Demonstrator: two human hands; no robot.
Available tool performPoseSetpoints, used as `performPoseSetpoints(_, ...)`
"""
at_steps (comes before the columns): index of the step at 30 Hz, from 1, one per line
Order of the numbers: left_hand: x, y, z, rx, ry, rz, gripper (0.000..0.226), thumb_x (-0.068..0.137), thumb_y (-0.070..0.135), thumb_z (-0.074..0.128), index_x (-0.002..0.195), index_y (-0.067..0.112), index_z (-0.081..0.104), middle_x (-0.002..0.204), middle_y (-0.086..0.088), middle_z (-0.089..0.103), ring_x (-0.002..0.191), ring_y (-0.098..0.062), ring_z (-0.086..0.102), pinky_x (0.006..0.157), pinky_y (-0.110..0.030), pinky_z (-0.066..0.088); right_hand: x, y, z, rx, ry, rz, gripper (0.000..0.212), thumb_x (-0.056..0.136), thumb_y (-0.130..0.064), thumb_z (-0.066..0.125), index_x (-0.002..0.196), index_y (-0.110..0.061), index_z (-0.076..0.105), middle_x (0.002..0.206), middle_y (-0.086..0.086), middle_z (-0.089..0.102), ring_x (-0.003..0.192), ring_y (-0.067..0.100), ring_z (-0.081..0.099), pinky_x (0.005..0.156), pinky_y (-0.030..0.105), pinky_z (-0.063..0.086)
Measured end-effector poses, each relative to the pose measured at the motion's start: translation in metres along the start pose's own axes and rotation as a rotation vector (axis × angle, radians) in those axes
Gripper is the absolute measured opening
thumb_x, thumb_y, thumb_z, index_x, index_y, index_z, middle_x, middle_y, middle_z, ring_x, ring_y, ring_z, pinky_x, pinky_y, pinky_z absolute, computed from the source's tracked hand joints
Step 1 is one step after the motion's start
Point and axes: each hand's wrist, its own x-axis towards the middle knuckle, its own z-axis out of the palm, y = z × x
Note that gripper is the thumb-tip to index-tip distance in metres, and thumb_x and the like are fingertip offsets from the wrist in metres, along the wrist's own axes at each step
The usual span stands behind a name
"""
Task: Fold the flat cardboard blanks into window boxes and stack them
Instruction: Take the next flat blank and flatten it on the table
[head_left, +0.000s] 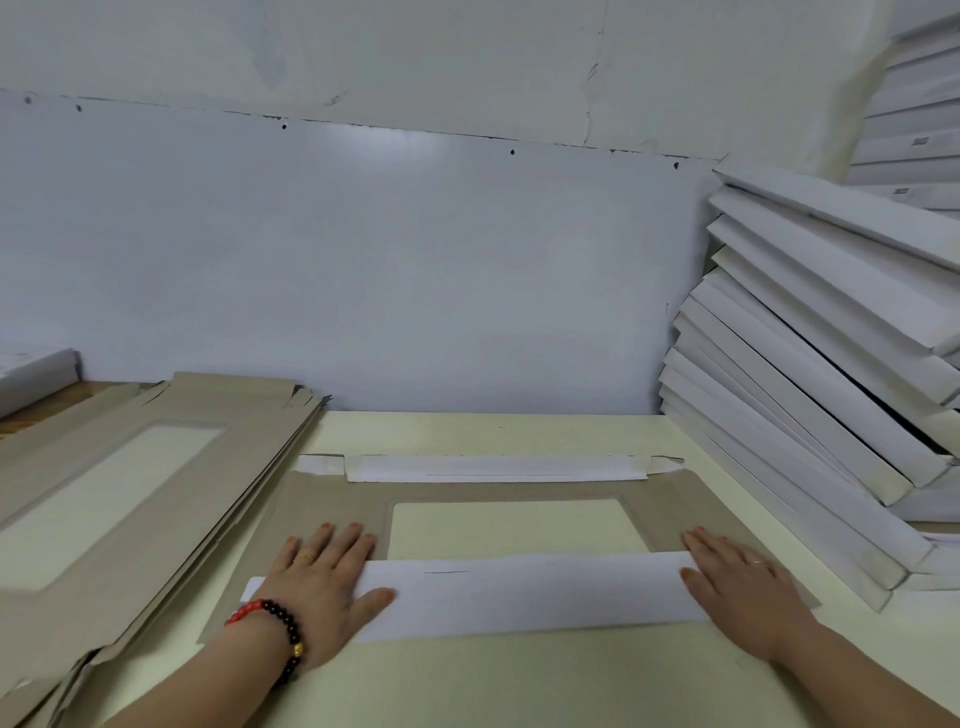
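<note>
While both our left hand (324, 587) and right hand (740, 592) press flat with fingers straight on the near flap (530, 597), folded over the blank (332, 499) lying beneath them on the worktop (467, 680), we judge that creasing it comes first, then raising the far flap (493, 468) beyond our fingertips

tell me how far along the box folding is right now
Done: a tall stack of folded white boxes stands on the right. In hand: one blank lies flat on the table, its far flap and near flap folded over, with the left hand and right hand pressing the near one flat. Left: finishing this box, then the pile of flat blanks on the left.
</note>
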Motion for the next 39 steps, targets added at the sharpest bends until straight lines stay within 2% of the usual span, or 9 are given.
performPoseSetpoints(3, -0.001, -0.005, -0.007, 0.059, 0.07, 0.057, 0.092, 0.075, 0.087, 0.006, 0.152, 0.037, 0.011, 0.16, 0.012, 0.011, 0.147, -0.015, 0.009, 0.119, -0.038, 0.001, -0.003, 0.004, -0.008, -0.041, 0.019, 0.015, 0.07, 0.091, -0.07, 0.021, 0.152, -0.04, 0.006, 0.155, -0.015, 0.02, 0.14, 0.015, 0.022, 0.11, 0.039, 0.021)
performPoseSetpoints(6, -0.001, -0.005, -0.018, 0.159, 0.137, 0.189, 0.111, 0.059, 0.098, 0.001, 0.149, 0.036, 0.018, 0.144, 0.012, 0.038, 0.127, -0.016, 0.038, 0.108, -0.033, 0.022, -0.004, 0.011, -0.024, -0.059, -0.038, -0.001, 0.097, 0.073, -0.086, 0.032, 0.152, -0.039, 0.001, 0.148, -0.009, 0.029, 0.134, 0.016, 0.032, 0.105, 0.036, 0.026)
performPoseSetpoints(11, 0.003, 0.004, -0.039, 0.186, 0.07, 0.192, 0.118, 0.043, 0.103, 0.026, 0.141, 0.038, 0.032, 0.125, 0.015, 0.049, 0.113, -0.014, 0.045, 0.097, -0.032, 0.027, -0.009, 0.007, -0.053, 0.023, -0.09, -0.038, 0.125, 0.043, -0.089, 0.053, 0.15, -0.045, 0.005, 0.117, -0.01, 0.051, 0.116, 0.019, 0.043, 0.092, 0.029, 0.025)
performPoseSetpoints(16, 0.005, 0.023, -0.063, 0.179, 0.009, 0.139, 0.099, 0.036, 0.091, 0.051, 0.119, 0.038, 0.05, 0.106, 0.016, 0.051, 0.1, -0.012, 0.043, 0.085, -0.029, 0.027, -0.012, -0.004, -0.071, -0.026, -0.065, -0.083, 0.103, 0.042, -0.08, 0.061, 0.137, -0.052, 0.035, 0.101, -0.017, 0.054, 0.103, 0.019, 0.035, 0.088, 0.027, 0.03)
performPoseSetpoints(22, -0.004, 0.055, -0.074, 0.027, -0.039, 0.082, 0.051, 0.055, 0.062, 0.069, 0.095, 0.035, 0.051, 0.085, 0.016, 0.049, 0.084, -0.012, 0.052, 0.076, -0.026, 0.039, -0.027, -0.041, -0.081, -0.056, -0.051, -0.255, 0.045, 0.058, -0.055, 0.071, 0.098, -0.038, 0.057, 0.084, -0.016, 0.053, 0.082, 0.01, 0.053, 0.058, 0.024, 0.036)
performPoseSetpoints(27, -0.019, 0.099, -0.079, -0.033, -0.049, 0.156, 0.033, 0.077, 0.036, 0.066, 0.108, 0.028, 0.058, 0.094, 0.008, 0.056, 0.092, -0.017, 0.06, 0.073, -0.025, 0.046, -0.048, -0.106, -0.076, 0.004, -0.019, -0.385, 0.045, 0.072, -0.041, 0.069, 0.114, -0.034, 0.056, 0.1, -0.01, 0.059, 0.094, 0.014, 0.054, 0.068, 0.028, 0.038)
performPoseSetpoints(32, -0.044, 0.128, -0.066, 0.176, -0.024, 0.268, 0.024, 0.089, 0.012, 0.044, 0.106, 0.017, 0.06, 0.107, -0.01, 0.063, 0.102, -0.032, 0.061, 0.079, -0.035, 0.045, -0.08, -0.153, -0.049, -0.074, 0.124, -0.485, 0.039, 0.089, -0.033, 0.056, 0.128, -0.032, 0.051, 0.118, 0.005, 0.061, 0.108, 0.025, 0.056, 0.088, 0.032, 0.041)
performPoseSetpoints(35, -0.06, 0.131, -0.055, 0.21, -0.006, 0.331, 0.03, 0.097, 0.017, 0.035, 0.116, 0.013, 0.058, 0.12, -0.014, 0.062, 0.111, -0.035, 0.058, 0.089, -0.039, 0.044, -0.101, -0.166, -0.039, -0.125, 0.325, -0.485, 0.023, 0.073, -0.036, 0.072, 0.094, -0.033, 0.068, 0.079, 0.0, 0.069, 0.069, 0.02, 0.065, 0.06, 0.026, 0.048)
performPoseSetpoints(39, -0.072, 0.135, -0.043, 0.224, -0.036, 0.372, 0.033, 0.099, 0.014, 0.032, 0.123, 0.003, 0.053, 0.134, -0.017, 0.05, 0.12, -0.034, 0.048, 0.093, -0.044, 0.042, -0.112, -0.171, -0.017, -0.074, 0.421, -0.573, 0.037, 0.028, -0.042, 0.084, 0.06, -0.033, 0.068, 0.056, -0.015, 0.06, 0.042, 0.008, 0.056, 0.036, 0.014, 0.038)
